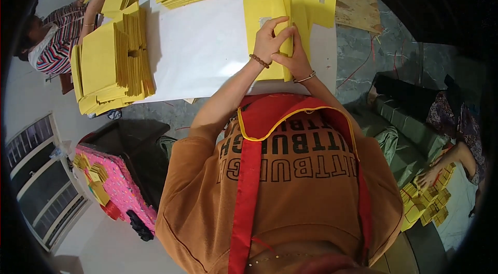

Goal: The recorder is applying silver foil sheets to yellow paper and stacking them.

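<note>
At the right of the white table (202,46), both my hands are on a folded yellow paper (287,7) whose fold stands upright. My left hand (271,40), with a beaded bracelet at the wrist, pinches the fold from the left, its index finger reaching across. From the other side my right hand (296,59), wearing a thin bangle, presses the same fold; part of its fingers is hidden. Beside the left fingers a small silvery patch shows on the yellow paper. More yellow sheets lie under and behind the paper.
Several stacks of folded yellow paper (104,61) stand at the table's left and along its far side. A yellow frame-like sheet (326,7) lies by a wooden board (358,4) at the far right. Another person (57,40) handles yellow paper at left; a second person's hand (429,176) touches yellow bundles at right.
</note>
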A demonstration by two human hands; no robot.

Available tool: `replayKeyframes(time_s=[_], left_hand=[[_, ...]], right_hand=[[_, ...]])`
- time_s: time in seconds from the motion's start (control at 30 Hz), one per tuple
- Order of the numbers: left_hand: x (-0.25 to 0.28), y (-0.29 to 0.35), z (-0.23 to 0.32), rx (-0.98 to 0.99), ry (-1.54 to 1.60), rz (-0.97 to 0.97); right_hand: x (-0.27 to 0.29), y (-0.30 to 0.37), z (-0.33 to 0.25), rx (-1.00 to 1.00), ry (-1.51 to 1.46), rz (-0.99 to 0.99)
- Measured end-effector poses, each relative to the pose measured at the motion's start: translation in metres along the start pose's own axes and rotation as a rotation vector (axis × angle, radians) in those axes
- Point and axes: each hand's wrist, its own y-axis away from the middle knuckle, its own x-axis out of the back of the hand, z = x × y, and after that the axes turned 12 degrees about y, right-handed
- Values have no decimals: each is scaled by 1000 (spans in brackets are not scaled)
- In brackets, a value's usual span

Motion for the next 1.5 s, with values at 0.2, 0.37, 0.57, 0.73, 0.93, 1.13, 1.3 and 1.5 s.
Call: replayKeyframes(time_s=[0.2, 0.37, 0.57, 0.73, 0.93, 1.13, 1.3, 1.5], left_hand=[[0, -2, -5, -139, 7, -8], [5, 1, -2, 89, 109, -28], [3, 3, -3, 47, 189, 37], [-8, 2, 9, -105, 352, 197], [3, -1, 7, -3, -141, -47], [5, -1, -1, -73, -13, -35], [5, 2, 5, 103, 122, -22], [6, 1, 2, 3, 93, -2]], right_hand=[[0, -1, -5, 3, 23, -8], [3, -1, -5, -34, -88, -9], [3, 1, -13, -71, -229, -38], [1, 1, -4, -32, -124, -25], [-1, 1, 2, 31, 123, -11], [0, 0, 2, 12, 69, 7], [1, 1, -5, -15, -1, 7], [-2, 1, 2, -8, -65, 1]])
